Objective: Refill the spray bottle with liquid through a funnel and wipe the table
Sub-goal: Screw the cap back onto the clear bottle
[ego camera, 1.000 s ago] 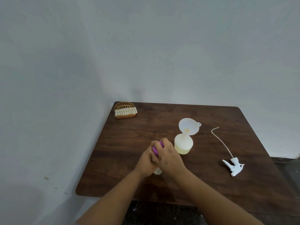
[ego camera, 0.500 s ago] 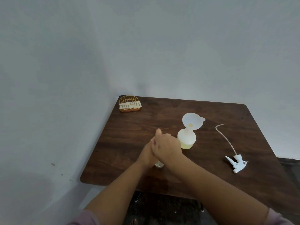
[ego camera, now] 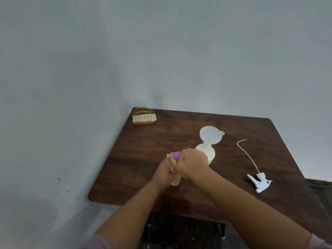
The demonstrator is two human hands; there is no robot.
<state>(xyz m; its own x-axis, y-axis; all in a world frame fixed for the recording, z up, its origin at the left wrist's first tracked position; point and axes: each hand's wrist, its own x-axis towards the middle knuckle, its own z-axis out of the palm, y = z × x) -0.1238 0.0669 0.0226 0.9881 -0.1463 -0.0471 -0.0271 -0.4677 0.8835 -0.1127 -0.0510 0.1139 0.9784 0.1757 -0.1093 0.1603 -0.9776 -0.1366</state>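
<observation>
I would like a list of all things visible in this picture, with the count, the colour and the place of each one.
table: 1, dark brown wood, against the wall
napkin holder: 1, gold wire with white napkins, far left corner of the table
spray bottle: 1, translucent with pale yellow liquid, table middle, upright
funnel: 1, white, sitting in the spray bottle's neck
spray head: 1, white, with a long thin tube, lying on the right of the table
refill bottle: 1, clear with a purple cap, between the hands, mostly hidden
left hand: 1, grip around the refill bottle's body
right hand: 1, grip closed at the cap
</observation>
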